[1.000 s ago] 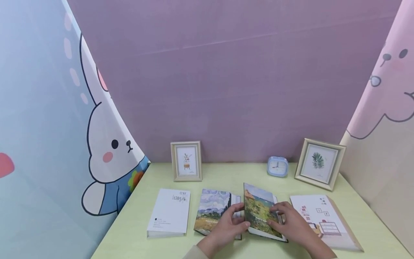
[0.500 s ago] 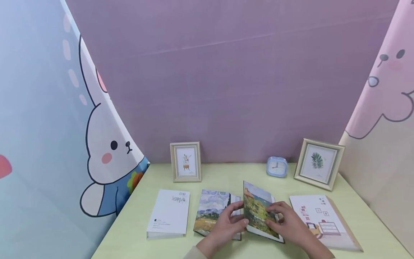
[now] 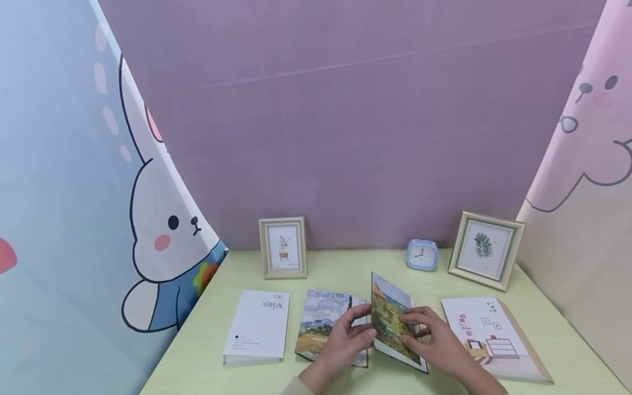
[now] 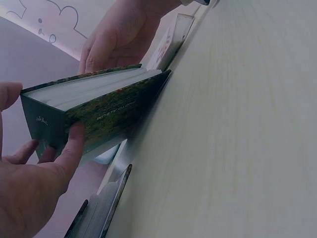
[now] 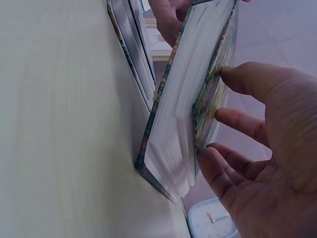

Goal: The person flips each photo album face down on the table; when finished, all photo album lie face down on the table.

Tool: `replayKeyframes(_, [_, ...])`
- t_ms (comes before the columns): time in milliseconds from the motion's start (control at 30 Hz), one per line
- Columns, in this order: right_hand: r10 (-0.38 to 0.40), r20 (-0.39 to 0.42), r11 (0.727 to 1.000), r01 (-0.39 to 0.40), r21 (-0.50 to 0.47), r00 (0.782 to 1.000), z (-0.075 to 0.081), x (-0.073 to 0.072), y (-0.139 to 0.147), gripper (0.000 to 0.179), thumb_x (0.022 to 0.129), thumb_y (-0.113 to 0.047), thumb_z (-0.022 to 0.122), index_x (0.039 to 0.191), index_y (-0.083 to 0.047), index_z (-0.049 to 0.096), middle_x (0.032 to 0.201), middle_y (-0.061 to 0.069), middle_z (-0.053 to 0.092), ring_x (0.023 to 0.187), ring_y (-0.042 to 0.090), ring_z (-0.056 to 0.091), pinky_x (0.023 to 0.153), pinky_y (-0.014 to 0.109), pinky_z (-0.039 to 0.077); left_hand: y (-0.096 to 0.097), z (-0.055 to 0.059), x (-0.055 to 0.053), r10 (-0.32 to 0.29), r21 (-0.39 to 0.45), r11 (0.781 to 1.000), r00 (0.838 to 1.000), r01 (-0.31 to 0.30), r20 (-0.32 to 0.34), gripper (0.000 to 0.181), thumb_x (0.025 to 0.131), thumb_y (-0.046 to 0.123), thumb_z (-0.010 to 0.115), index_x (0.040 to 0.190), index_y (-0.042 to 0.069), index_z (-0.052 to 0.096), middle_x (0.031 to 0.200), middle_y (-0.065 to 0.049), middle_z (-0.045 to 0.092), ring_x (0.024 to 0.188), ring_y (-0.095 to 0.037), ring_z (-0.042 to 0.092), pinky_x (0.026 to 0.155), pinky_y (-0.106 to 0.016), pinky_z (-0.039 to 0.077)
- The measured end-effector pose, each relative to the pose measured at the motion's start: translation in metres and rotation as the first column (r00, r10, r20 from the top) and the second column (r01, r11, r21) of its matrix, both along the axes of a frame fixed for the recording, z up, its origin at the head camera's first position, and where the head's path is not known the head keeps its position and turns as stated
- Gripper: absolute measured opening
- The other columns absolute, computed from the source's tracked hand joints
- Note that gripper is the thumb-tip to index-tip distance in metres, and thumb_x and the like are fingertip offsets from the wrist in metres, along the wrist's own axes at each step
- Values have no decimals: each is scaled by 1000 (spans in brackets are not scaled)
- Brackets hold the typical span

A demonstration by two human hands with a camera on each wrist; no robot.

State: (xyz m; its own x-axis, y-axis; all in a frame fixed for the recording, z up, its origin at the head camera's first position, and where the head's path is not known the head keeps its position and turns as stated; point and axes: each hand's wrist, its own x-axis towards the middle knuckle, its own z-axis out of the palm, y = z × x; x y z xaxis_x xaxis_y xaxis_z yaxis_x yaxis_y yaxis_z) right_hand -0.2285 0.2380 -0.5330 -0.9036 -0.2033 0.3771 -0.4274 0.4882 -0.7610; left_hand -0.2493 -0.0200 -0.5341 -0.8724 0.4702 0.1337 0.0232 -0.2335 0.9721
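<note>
A photo album (image 3: 395,318) with a painted landscape cover is tilted up off the table, spine to the left. My left hand (image 3: 345,340) grips it at the spine; in the left wrist view the thumb (image 4: 74,139) lies on the lower cover and other fingers reach the green spine (image 4: 44,121). My right hand (image 3: 434,337) rests its fingertips on the upper cover, near its free edge. In the right wrist view the white pages (image 5: 193,69) show between the slightly parted covers. Behind my left hand lies a second photo album (image 3: 321,318), partly hidden.
Left on the table lies a white album (image 3: 259,323); right, an illustrated white book (image 3: 489,340). Along the back stand a small picture frame (image 3: 283,247), a blue alarm clock (image 3: 422,255) and a larger frame (image 3: 486,249). A purple curtain (image 3: 345,126) hangs behind.
The album has tilted more upright, its right edge swinging leftward. My right hand has moved a little left with it; my left hand has stayed at the spine.
</note>
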Motion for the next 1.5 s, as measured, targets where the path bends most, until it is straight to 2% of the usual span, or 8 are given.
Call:
replayKeyframes(267, [17, -40, 999, -18, -45, 999, 2, 3, -4, 34, 90, -19, 85, 122, -14, 74, 131, 15, 61, 106, 23, 67, 76, 32, 63, -2, 2, 3, -12, 24, 1000, 1000, 12, -11, 50, 105, 12, 65, 151, 2, 49, 157, -17, 45, 132, -31, 57, 100, -35, 58])
replayKeyframes(500, [34, -79, 996, -40, -76, 996, 0, 2, -4, 32, 91, -15, 84, 122, -13, 73, 131, 15, 62, 109, 19, 65, 75, 32, 63, -2, 2, 4, -42, 69, 997, 999, 43, -13, 47, 106, 10, 62, 149, -3, 49, 154, -21, 48, 135, -33, 55, 100, -36, 57])
replayKeyframes(633, [51, -62, 993, -58, -103, 997, 0, 1, -4, 33, 92, -15, 83, 123, -13, 73, 132, 15, 62, 110, 19, 65, 77, 31, 62, -2, 0, 2, -61, 80, 995, 998, 64, -29, 48, 105, 9, 63, 149, -3, 48, 152, -23, 50, 137, -37, 53, 102, -37, 56])
replayKeyframes(767, [61, -10, 990, -62, -129, 998, 0, 2, -4, 34, 92, -19, 82, 124, -15, 72, 134, 13, 61, 110, 19, 65, 79, 31, 62, -2, -1, 0, -80, 81, 993, 996, 83, -40, 50, 103, 6, 63, 150, -2, 48, 151, -22, 50, 138, -39, 52, 104, -39, 55])
replayKeyframes(967, [61, 39, 988, -55, -147, 997, 1, 4, -5, 35, 93, -21, 82, 126, -16, 70, 132, 9, 60, 110, 25, 64, 79, 31, 61, -3, -1, 0, -75, 65, 995, 995, 79, -62, 49, 103, 3, 62, 150, 0, 48, 152, -21, 50, 136, -38, 53, 104, -37, 55])
replayKeyframes(1133, [59, 46, 987, -51, -154, 997, 1, 5, -7, 39, 93, -21, 81, 130, -17, 68, 130, 8, 60, 108, 32, 63, 78, 32, 61, -3, 0, 1, -77, 65, 995, 994, 82, -78, 49, 103, 4, 63, 150, 0, 49, 150, -23, 50, 135, -40, 53, 104, -36, 55])
replayKeyframes(1333, [81, 54, 982, -70, -176, 995, 2, 6, -7, 44, 95, -20, 80, 136, -18, 65, 132, 9, 58, 109, 33, 62, 79, 33, 61, -3, 0, 1, -85, 80, 992, 992, 93, -98, 51, 103, 6, 65, 151, 2, 49, 157, -18, 46, 140, -40, 50, 106, -35, 54])
replayKeyframes(1500, [110, -8, 976, -110, -190, 994, -1, 4, -7, 48, 96, -15, 78, 141, -16, 62, 133, 11, 58, 107, 30, 64, 80, 34, 63, -2, 0, 2, -113, 117, 985, 990, 123, -85, 53, 103, 7, 66, 153, 4, 47, 161, -16, 40, 143, -41, 47, 108, -39, 52])
